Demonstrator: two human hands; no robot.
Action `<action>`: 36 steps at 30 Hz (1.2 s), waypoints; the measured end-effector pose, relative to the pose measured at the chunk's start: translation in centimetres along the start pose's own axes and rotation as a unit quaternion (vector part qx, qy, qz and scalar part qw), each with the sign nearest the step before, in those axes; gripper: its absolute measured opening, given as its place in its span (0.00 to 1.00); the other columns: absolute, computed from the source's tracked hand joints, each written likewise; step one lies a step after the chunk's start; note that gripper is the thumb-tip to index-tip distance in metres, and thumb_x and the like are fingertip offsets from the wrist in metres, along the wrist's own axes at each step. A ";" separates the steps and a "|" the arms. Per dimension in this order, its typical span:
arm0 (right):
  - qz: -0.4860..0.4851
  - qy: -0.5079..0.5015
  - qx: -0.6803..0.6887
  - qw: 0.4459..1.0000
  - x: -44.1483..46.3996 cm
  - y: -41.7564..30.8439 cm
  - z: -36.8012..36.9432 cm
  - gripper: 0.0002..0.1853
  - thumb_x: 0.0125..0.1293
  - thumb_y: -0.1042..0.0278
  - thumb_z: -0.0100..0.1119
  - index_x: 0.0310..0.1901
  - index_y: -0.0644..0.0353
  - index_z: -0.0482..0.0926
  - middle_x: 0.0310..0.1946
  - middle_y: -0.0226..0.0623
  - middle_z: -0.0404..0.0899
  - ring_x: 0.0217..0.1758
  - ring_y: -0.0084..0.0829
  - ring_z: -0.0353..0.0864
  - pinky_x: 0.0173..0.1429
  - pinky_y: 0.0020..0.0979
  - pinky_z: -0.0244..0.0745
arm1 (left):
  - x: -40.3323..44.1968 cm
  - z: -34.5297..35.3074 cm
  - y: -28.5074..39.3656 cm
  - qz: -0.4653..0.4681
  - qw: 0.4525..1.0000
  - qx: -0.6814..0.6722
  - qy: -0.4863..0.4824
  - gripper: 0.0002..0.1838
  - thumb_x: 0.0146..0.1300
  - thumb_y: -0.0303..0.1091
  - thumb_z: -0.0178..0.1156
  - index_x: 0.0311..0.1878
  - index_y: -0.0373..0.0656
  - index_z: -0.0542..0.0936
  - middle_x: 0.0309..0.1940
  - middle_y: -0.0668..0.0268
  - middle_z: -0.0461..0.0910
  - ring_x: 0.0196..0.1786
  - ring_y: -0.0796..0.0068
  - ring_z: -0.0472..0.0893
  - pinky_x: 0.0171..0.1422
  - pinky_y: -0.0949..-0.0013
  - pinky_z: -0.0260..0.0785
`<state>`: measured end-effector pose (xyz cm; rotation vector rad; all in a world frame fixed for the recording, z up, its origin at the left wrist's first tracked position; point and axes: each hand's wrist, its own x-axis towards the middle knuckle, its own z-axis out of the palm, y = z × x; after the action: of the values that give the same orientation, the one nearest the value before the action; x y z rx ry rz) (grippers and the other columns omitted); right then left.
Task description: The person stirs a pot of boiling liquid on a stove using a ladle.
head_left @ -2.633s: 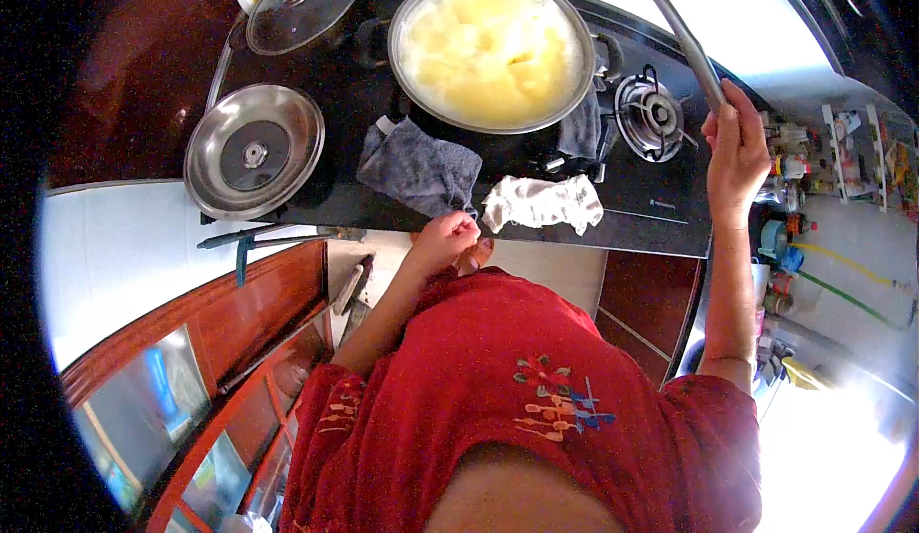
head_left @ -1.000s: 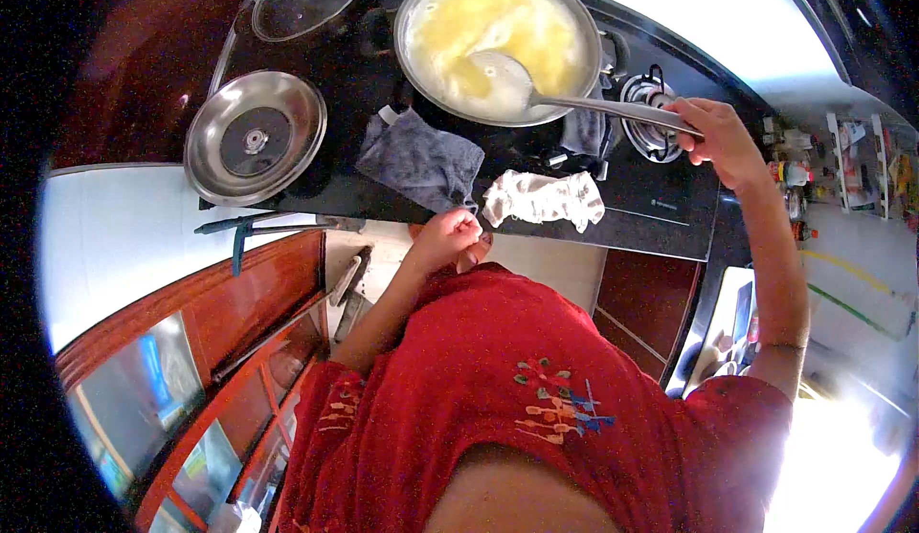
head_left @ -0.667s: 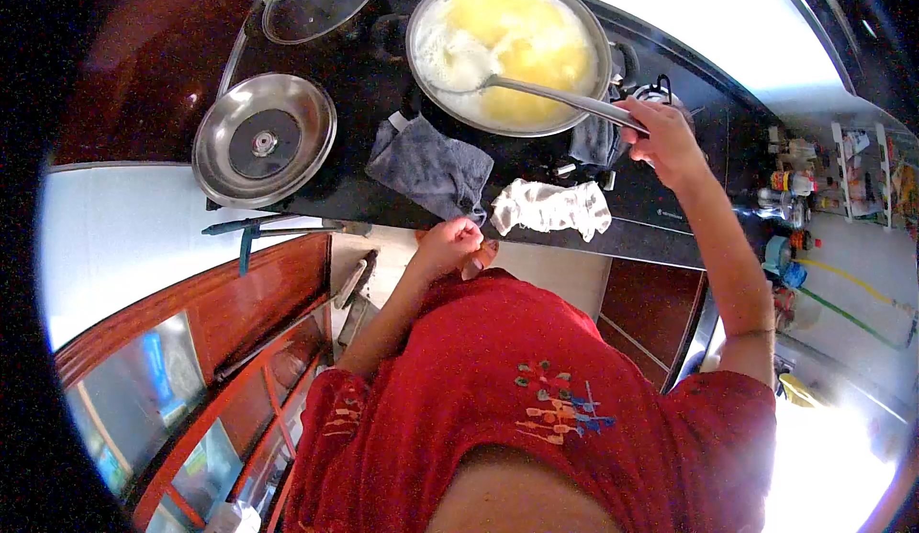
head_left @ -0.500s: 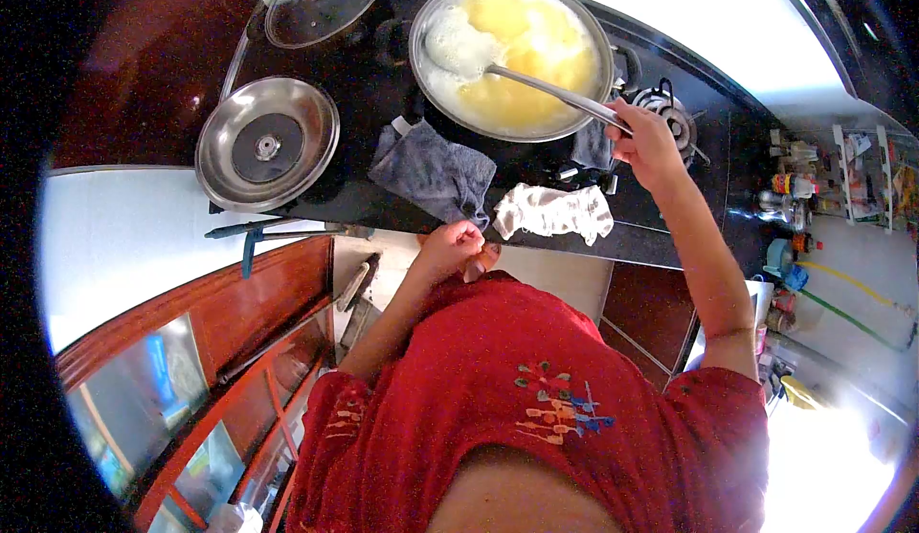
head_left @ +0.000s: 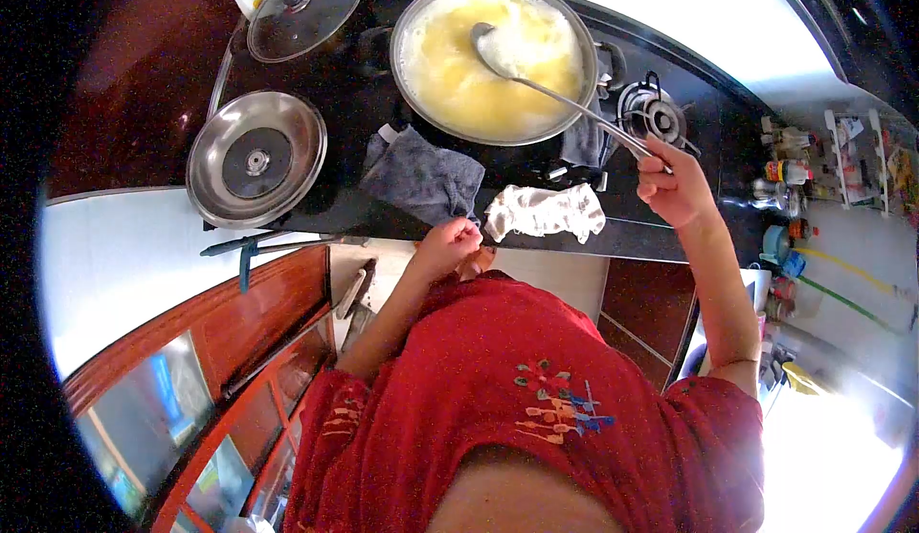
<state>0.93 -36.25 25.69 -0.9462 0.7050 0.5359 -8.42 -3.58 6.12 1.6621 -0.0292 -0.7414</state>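
Observation:
My right hand (head_left: pixel 678 184) is closed round the end of a long metal ladle (head_left: pixel 593 112). The ladle's bowl is tilted in a wide steel pot (head_left: pixel 440 134) on the stove, at the surface of a cloudy yellow liquid (head_left: pixel 445 69) with white foam. My left hand (head_left: pixel 448 248) is at the counter's front edge with its fingers curled in. It lies against the near corner of a dark grey cloth (head_left: pixel 421 174); whether it grips anything is hidden. A white and brown patterned cloth (head_left: pixel 546 212) lies to its right.
An upturned steel lid or shallow pan (head_left: pixel 297 126) sits on the left of the black stove top. Behind it is a glass lid (head_left: pixel 316 7). A bare gas burner (head_left: pixel 661 117) is right of the pot. Bottles (head_left: pixel 780 171) stand at the far right.
My right hand has moved right and toward me, drawing the ladle. Its bowl has gone from the pot's left side toward the middle and shows more above the liquid. My left hand stays put.

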 end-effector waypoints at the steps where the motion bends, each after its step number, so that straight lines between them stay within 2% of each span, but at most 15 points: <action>1: -0.010 -0.003 -0.013 1.000 -0.6 -0.2 -0.4 0.09 0.73 0.60 0.45 0.42 0.54 0.72 0.17 0.15 0.61 0.11 0.08 0.50 0.22 0.20 0.61 | 0.2 0.1 0.1 -0.002 1.000 -0.003 -0.004 0.12 0.60 0.38 0.60 0.37 0.38 0.78 0.28 0.64 0.80 0.32 0.76 0.78 0.38 0.71 0.70; 5: -0.011 0.009 -0.017 1.000 -2.9 -1.9 -1.6 0.11 0.71 0.60 0.48 0.47 0.58 0.73 0.17 0.19 0.63 0.11 0.10 0.53 0.18 0.20 0.60 | 0.6 0.5 0.4 0.024 1.000 0.016 -0.004 0.12 0.60 0.38 0.60 0.37 0.38 0.78 0.27 0.63 0.80 0.31 0.75 0.79 0.37 0.70 0.70; 8: -0.036 0.055 -0.099 0.993 -4.2 -3.7 -1.5 0.12 0.71 0.61 0.48 0.46 0.59 0.74 0.17 0.19 0.63 0.11 0.10 0.53 0.16 0.20 0.58 | 0.9 0.5 0.6 0.010 0.999 0.029 -0.027 0.10 0.64 0.37 0.57 0.39 0.40 0.76 0.28 0.69 0.77 0.32 0.81 0.76 0.38 0.74 0.71; 9: -0.050 0.068 -0.119 0.989 -4.4 -4.2 -1.5 0.12 0.70 0.60 0.49 0.46 0.59 0.75 0.18 0.20 0.64 0.11 0.11 0.54 0.15 0.18 0.54 | 0.9 0.6 0.8 -0.002 0.999 0.022 -0.028 0.10 0.64 0.37 0.57 0.39 0.40 0.76 0.28 0.69 0.78 0.32 0.81 0.76 0.38 0.74 0.71; 12: -0.098 0.078 -0.234 0.964 -4.9 -5.7 -0.8 0.14 0.71 0.59 0.49 0.49 0.58 0.76 0.18 0.16 0.64 0.12 0.07 0.54 0.19 0.17 0.57 | 0.9 0.6 0.9 -0.012 0.999 0.011 -0.031 0.10 0.64 0.37 0.58 0.40 0.39 0.76 0.28 0.68 0.78 0.32 0.80 0.77 0.37 0.73 0.72; 16: -0.147 0.073 -0.312 0.936 -3.7 -7.5 -0.3 0.17 0.70 0.59 0.51 0.51 0.62 0.76 0.18 0.19 0.65 0.14 0.08 0.54 0.19 0.16 0.56 | 0.7 0.4 0.9 0.007 0.999 0.011 -0.033 0.11 0.63 0.37 0.58 0.40 0.39 0.76 0.29 0.68 0.78 0.33 0.79 0.77 0.36 0.72 0.73; 21: -0.247 0.100 -0.458 0.848 -1.3 -8.5 1.1 0.19 0.67 0.56 0.55 0.52 0.63 0.77 0.20 0.25 0.70 0.15 0.13 0.61 0.19 0.16 0.59 | 0.4 0.7 0.2 -0.005 1.000 -0.025 0.007 0.11 0.59 0.37 0.60 0.36 0.38 0.78 0.26 0.64 0.81 0.30 0.75 0.79 0.35 0.70 0.70; 24: -0.254 0.125 -0.471 0.835 -0.3 -8.8 3.6 0.19 0.67 0.57 0.55 0.52 0.62 0.77 0.20 0.26 0.70 0.16 0.13 0.62 0.20 0.16 0.60 | 0.2 0.6 -0.4 -0.005 1.000 -0.024 0.014 0.11 0.59 0.37 0.61 0.36 0.38 0.78 0.26 0.64 0.81 0.30 0.75 0.79 0.35 0.70 0.70; 28: -0.310 0.118 -0.535 0.777 2.6 -9.1 5.0 0.19 0.68 0.58 0.53 0.51 0.64 0.77 0.17 0.26 0.70 0.16 0.14 0.65 0.20 0.17 0.61 | -0.5 0.3 -0.2 -0.011 0.999 -0.023 0.024 0.11 0.59 0.37 0.61 0.37 0.39 0.78 0.26 0.66 0.80 0.30 0.77 0.78 0.35 0.71 0.70; 29: -0.367 0.074 -0.610 0.698 3.8 -9.4 4.3 0.18 0.68 0.59 0.52 0.51 0.64 0.77 0.18 0.28 0.71 0.16 0.15 0.66 0.22 0.19 0.62 | -0.6 0.2 -0.1 -0.009 0.999 -0.023 0.026 0.11 0.59 0.37 0.61 0.37 0.39 0.78 0.26 0.66 0.80 0.30 0.77 0.78 0.35 0.71 0.70; 34: -0.482 0.072 -0.725 0.487 4.9 -8.0 5.8 0.17 0.69 0.60 0.50 0.55 0.57 0.75 0.20 0.34 0.76 0.21 0.23 0.74 0.29 0.28 0.71 | -1.1 -0.3 0.2 -0.017 0.999 -0.001 0.030 0.11 0.59 0.38 0.61 0.36 0.39 0.78 0.26 0.67 0.79 0.29 0.79 0.77 0.35 0.72 0.70; 35: -0.532 0.046 -0.725 0.435 5.8 -7.6 5.3 0.17 0.69 0.59 0.50 0.55 0.57 0.75 0.21 0.34 0.76 0.22 0.24 0.75 0.30 0.29 0.73 | -1.2 -0.3 0.2 -0.016 0.999 0.002 0.035 0.11 0.59 0.38 0.60 0.36 0.39 0.78 0.26 0.67 0.79 0.29 0.79 0.77 0.35 0.72 0.69; 36: -0.534 0.052 -0.734 0.417 5.5 -7.0 5.8 0.17 0.69 0.59 0.50 0.55 0.57 0.75 0.23 0.36 0.78 0.24 0.28 0.77 0.32 0.31 0.74 | -1.2 -0.4 0.1 -0.014 0.999 -0.002 0.034 0.11 0.60 0.38 0.60 0.36 0.39 0.78 0.26 0.67 0.79 0.29 0.79 0.77 0.35 0.72 0.69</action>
<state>11.11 -34.07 27.70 -2.7892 -0.6985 -0.3013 -9.16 -2.71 6.79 1.6858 0.0435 -0.7043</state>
